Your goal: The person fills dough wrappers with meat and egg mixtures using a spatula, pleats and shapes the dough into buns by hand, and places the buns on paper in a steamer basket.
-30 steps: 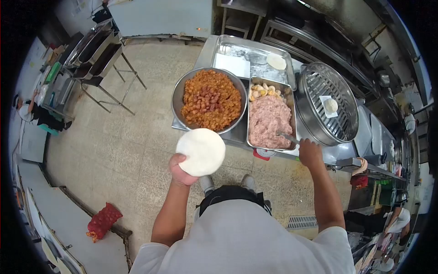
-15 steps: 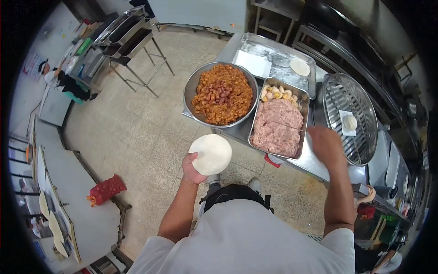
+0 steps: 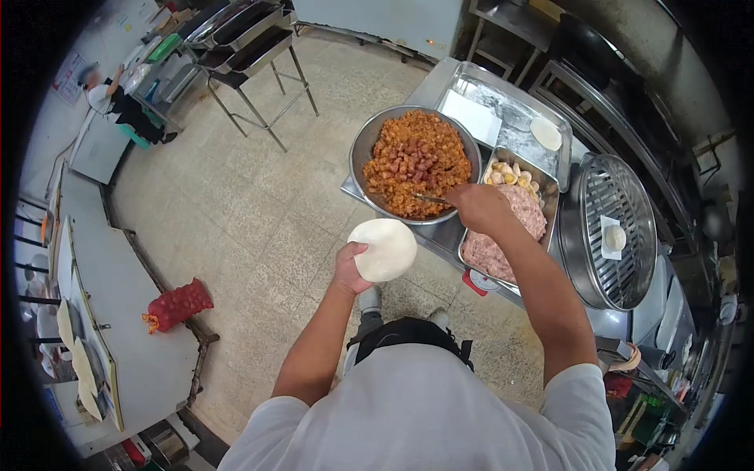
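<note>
My left hand [image 3: 350,271] holds a round, flat dough wrapper [image 3: 385,250], thumb on top and palm beneath, in front of the counter. Closed around a thin metal utensil [image 3: 431,198], my right hand [image 3: 477,208] is over the near right rim of a big metal bowl [image 3: 356,169]. The utensil's tip touches the reddish-brown chopped filling [image 3: 385,177], which has darker meat cubes heaped in its middle. Partly hidden under my right forearm is a rectangular pan [image 3: 553,216] with pale ground meat [image 3: 528,216] and halved boiled eggs [image 3: 510,177].
Behind the pan, a floured tray [image 3: 514,98] carries white paper squares [image 3: 470,118] and another wrapper [image 3: 546,134]. To the right, a round steamer [image 3: 589,271] has one bun [image 3: 615,238] on paper. A red-edged scale [image 3: 480,282] sits below the pan. Another person [image 3: 118,102] works far left.
My right hand has moved left with the utensil, from the ground meat to the reddish-brown filling. My left hand still holds the wrapper. The camera view has shifted slightly.
</note>
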The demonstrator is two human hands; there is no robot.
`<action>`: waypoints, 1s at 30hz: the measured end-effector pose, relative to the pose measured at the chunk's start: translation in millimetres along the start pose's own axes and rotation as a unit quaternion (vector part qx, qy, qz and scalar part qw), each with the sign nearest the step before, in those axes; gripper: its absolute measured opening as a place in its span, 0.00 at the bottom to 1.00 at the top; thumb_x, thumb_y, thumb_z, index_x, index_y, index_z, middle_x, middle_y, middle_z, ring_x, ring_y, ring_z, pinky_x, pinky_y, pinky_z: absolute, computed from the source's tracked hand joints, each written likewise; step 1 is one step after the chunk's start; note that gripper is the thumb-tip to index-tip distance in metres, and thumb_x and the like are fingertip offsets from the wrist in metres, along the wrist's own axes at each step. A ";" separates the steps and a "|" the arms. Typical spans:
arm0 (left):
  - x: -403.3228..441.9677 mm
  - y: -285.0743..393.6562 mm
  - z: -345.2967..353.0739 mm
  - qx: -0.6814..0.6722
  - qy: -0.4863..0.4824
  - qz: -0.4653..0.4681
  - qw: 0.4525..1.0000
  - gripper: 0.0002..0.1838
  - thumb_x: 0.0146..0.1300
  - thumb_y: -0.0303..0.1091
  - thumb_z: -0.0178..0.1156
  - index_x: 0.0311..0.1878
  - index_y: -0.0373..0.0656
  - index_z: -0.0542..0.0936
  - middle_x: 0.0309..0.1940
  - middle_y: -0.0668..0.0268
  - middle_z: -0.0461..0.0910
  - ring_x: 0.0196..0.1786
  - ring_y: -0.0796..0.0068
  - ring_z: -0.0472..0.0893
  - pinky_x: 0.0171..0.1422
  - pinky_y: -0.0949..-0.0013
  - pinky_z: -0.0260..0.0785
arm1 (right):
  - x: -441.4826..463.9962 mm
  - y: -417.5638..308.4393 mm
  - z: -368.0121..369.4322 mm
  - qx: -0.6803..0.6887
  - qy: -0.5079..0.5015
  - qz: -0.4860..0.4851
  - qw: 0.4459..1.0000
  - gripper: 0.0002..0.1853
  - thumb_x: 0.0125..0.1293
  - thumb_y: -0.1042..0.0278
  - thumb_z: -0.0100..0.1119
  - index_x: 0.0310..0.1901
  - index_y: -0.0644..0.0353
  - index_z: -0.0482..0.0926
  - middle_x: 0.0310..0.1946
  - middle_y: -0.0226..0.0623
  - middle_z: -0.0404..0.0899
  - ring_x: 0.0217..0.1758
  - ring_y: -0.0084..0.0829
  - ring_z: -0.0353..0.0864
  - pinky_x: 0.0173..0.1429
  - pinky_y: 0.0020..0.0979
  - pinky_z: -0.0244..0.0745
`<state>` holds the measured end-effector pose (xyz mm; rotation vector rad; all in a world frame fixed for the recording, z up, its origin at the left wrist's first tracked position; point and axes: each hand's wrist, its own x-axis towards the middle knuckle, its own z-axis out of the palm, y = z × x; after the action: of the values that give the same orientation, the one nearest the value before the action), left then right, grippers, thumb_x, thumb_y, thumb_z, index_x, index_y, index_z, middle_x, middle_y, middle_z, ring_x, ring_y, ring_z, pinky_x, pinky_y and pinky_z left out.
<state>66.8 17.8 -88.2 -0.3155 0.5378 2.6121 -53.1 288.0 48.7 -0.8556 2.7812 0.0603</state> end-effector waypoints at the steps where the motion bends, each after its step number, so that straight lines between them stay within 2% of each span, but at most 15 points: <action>1: 0.9 1.4 -1.8 -0.003 -0.001 0.000 1.000 0.40 0.52 0.40 0.61 0.69 0.35 0.67 0.63 0.47 0.75 0.63 0.43 0.77 0.70 0.41 0.67 | 1.7 2.3 5.0 -0.002 -0.002 0.000 1.000 0.15 0.58 0.76 0.52 0.45 0.54 0.84 0.43 0.40 0.86 0.46 0.42 0.87 0.46 0.42 0.83; 6: 4.4 8.0 -6.8 -0.032 -0.034 -0.033 0.998 0.39 0.53 0.40 0.61 0.69 0.35 0.67 0.63 0.46 0.75 0.64 0.43 0.76 0.71 0.42 0.67 | 2.0 0.3 15.5 0.079 0.013 -0.002 0.997 0.20 0.58 0.76 0.51 0.51 0.51 0.84 0.45 0.42 0.85 0.47 0.45 0.85 0.51 0.44 0.81; 10: 4.5 9.3 -7.8 -0.021 -0.029 -0.026 0.999 0.40 0.53 0.40 0.61 0.70 0.34 0.67 0.63 0.46 0.75 0.63 0.43 0.77 0.71 0.41 0.67 | -3.7 0.3 23.3 0.101 0.012 0.007 0.995 0.19 0.59 0.75 0.51 0.50 0.51 0.84 0.45 0.44 0.85 0.48 0.46 0.85 0.52 0.45 0.80; 16: -8.7 9.3 -8.3 -0.009 -0.026 -0.020 0.999 0.39 0.55 0.41 0.61 0.70 0.37 0.66 0.64 0.47 0.74 0.64 0.43 0.76 0.71 0.41 0.67 | -10.6 -0.2 37.2 0.167 0.066 0.001 0.984 0.16 0.61 0.73 0.53 0.48 0.53 0.85 0.42 0.45 0.85 0.46 0.48 0.84 0.51 0.45 0.79; 18: -14.5 9.5 -7.1 -0.061 0.046 -0.015 0.997 0.34 0.63 0.44 0.59 0.70 0.36 0.67 0.65 0.49 0.74 0.65 0.47 0.76 0.71 0.44 0.67 | -13.2 -3.8 42.8 0.229 0.091 0.010 0.969 0.15 0.61 0.74 0.55 0.48 0.53 0.85 0.42 0.46 0.85 0.45 0.48 0.84 0.50 0.44 0.79; 22: 6.5 9.7 8.0 -0.053 0.086 0.034 0.994 0.31 0.71 0.48 0.53 0.70 0.37 0.67 0.65 0.50 0.74 0.66 0.48 0.75 0.72 0.44 0.65 | -23.4 -14.5 47.8 0.296 0.095 0.032 0.950 0.14 0.62 0.74 0.57 0.48 0.54 0.85 0.43 0.46 0.85 0.45 0.47 0.84 0.48 0.43 0.79; 24: 12.7 7.9 16.6 -0.072 0.099 0.052 0.991 0.29 0.75 0.49 0.47 0.70 0.39 0.66 0.66 0.51 0.73 0.66 0.49 0.75 0.72 0.43 0.65 | -35.4 -31.1 53.4 0.360 0.164 0.026 0.918 0.12 0.64 0.74 0.59 0.48 0.55 0.85 0.43 0.43 0.84 0.43 0.47 0.84 0.47 0.42 0.79; 28: 6.8 -0.2 27.3 -0.075 0.080 0.089 0.990 0.30 0.75 0.50 0.46 0.72 0.41 0.65 0.68 0.52 0.70 0.69 0.48 0.71 0.75 0.41 0.61 | -57.5 -78.7 75.9 0.386 0.193 0.064 0.900 0.11 0.65 0.74 0.60 0.48 0.55 0.85 0.40 0.40 0.82 0.39 0.45 0.83 0.44 0.39 0.78; 30: -4.0 -2.4 33.4 -0.117 0.032 0.103 0.987 0.30 0.75 0.51 0.44 0.72 0.41 0.64 0.69 0.52 0.69 0.70 0.48 0.70 0.75 0.42 0.60 | -65.2 -98.8 92.4 0.421 0.236 0.080 0.872 0.11 0.65 0.74 0.60 0.48 0.55 0.85 0.37 0.39 0.79 0.37 0.42 0.82 0.42 0.37 0.78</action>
<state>67.1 32.4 -57.8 -0.4417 0.2964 2.8804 73.6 251.8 -23.3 -0.4234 2.7905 -1.3900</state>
